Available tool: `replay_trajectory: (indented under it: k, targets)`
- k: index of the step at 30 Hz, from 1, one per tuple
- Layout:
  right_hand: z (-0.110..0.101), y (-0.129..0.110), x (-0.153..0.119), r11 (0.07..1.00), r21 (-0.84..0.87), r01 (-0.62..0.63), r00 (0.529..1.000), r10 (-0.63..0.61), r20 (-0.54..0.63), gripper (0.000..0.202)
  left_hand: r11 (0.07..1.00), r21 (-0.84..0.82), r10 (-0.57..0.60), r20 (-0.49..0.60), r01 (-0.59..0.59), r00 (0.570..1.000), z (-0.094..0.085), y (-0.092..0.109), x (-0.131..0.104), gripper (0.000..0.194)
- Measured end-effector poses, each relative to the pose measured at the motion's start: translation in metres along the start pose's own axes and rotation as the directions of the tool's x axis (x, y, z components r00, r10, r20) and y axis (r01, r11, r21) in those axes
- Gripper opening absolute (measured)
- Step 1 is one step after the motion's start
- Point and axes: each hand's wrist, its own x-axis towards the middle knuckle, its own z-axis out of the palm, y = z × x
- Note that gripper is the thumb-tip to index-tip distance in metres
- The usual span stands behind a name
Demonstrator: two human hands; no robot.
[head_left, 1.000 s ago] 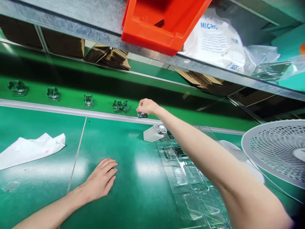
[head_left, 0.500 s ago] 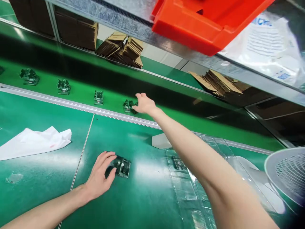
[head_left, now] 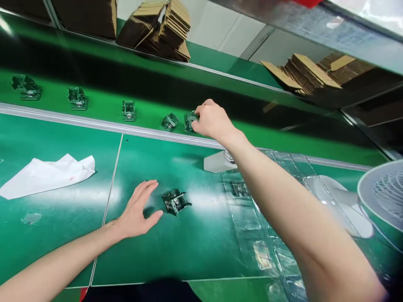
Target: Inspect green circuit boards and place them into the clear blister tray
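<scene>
My left hand [head_left: 138,212] rests low over the green table, thumb and fingers spread, with nothing in it. Just right of its fingertips lies a dark circuit assembly [head_left: 175,202], apart from the hand. Farther up, my right hand [head_left: 211,118] reaches over the green belt, its fingers closed round the right side of a circuit assembly [head_left: 190,121]. Another assembly [head_left: 170,121] sits on the belt just left of that one. More stand in a row to the left, among them one [head_left: 129,110] near the middle and one [head_left: 77,98] beyond it.
A white cloth [head_left: 50,174] lies on the left. Clear plastic trays [head_left: 248,226] spread under my right forearm, beside a grey object [head_left: 217,162]. A white fan [head_left: 382,197] stands at the right. Folded cardboard [head_left: 170,29] and a metal shelf [head_left: 283,25] are above.
The view has tilted down. My left hand has let go of the assembly on the table and opened. My right hand has moved right along the belt and closed on an assembly.
</scene>
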Motion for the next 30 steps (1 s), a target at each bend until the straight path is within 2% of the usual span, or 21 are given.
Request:
replay_trajectory:
  k: [3,5,7,9,10,13,16,19,22,24,26,28,30]
  targets:
    - [0.006,0.004,-0.078,0.987,0.128,0.094,0.962,-0.056,-0.269,0.03,1.0,-0.009,-0.024,0.022,0.024,0.999,-0.003,0.002,0.0,0.068]
    - [0.028,0.006,-0.133,0.97,0.197,0.141,0.905,-0.046,-0.422,0.028,0.999,-0.016,-0.042,0.042,0.043,0.998,-0.003,0.004,0.002,0.071]
    - [0.063,0.006,-0.182,0.958,0.259,0.124,0.841,0.037,-0.54,0.026,0.998,-0.017,-0.051,0.067,0.052,0.996,0.001,0.009,0.004,0.076]
    - [0.102,0.003,-0.22,0.95,0.31,0.038,0.793,0.16,-0.588,0.024,0.999,-0.007,-0.052,0.091,0.052,0.995,0.01,0.014,0.006,0.078]
    - [0.119,0.0,-0.236,0.941,0.338,0.005,0.789,0.204,-0.58,0.022,0.999,0.006,-0.049,0.097,0.048,0.994,0.016,0.017,0.008,0.076]
    - [0.15,-0.011,-0.273,0.895,0.445,-0.005,0.825,0.256,-0.505,0.023,0.998,0.054,-0.035,0.082,0.03,0.996,0.03,0.024,0.014,0.055]
    - [0.15,-0.015,-0.3,0.826,0.561,0.048,0.842,0.269,-0.467,0.035,1.0,0.002,-0.005,0.131,0.005,0.991,0.027,0.024,0.023,0.041]
    - [0.142,-0.009,-0.317,0.761,0.645,0.072,0.863,0.277,-0.423,0.055,0.995,-0.103,0.043,0.234,-0.019,0.971,0.004,0.019,0.033,0.05]
    - [0.148,-0.002,-0.319,0.677,0.735,0.024,0.926,0.261,-0.271,0.073,0.981,-0.167,-0.046,0.287,0.097,0.957,-0.023,0.016,0.035,0.061]
    - [0.159,-0.002,-0.313,0.576,0.816,-0.04,0.939,0.3,-0.166,0.076,0.958,-0.192,-0.15,0.294,0.212,0.944,-0.033,0.018,0.028,0.071]
    - [0.17,-0.005,-0.305,0.469,0.879,-0.082,0.924,0.367,-0.11,0.072,0.947,-0.17,-0.223,0.266,0.274,0.938,-0.032,0.023,0.017,0.083]
    - [0.177,-0.01,-0.299,0.404,0.91,-0.088,0.907,0.41,-0.094,0.066,0.95,-0.116,-0.259,0.219,0.289,0.941,-0.022,0.027,0.007,0.089]
    - [0.179,-0.015,-0.299,0.386,0.92,-0.072,0.908,0.406,-0.1,0.064,0.955,-0.063,-0.278,0.152,0.29,0.949,-0.009,0.028,0.002,0.082]
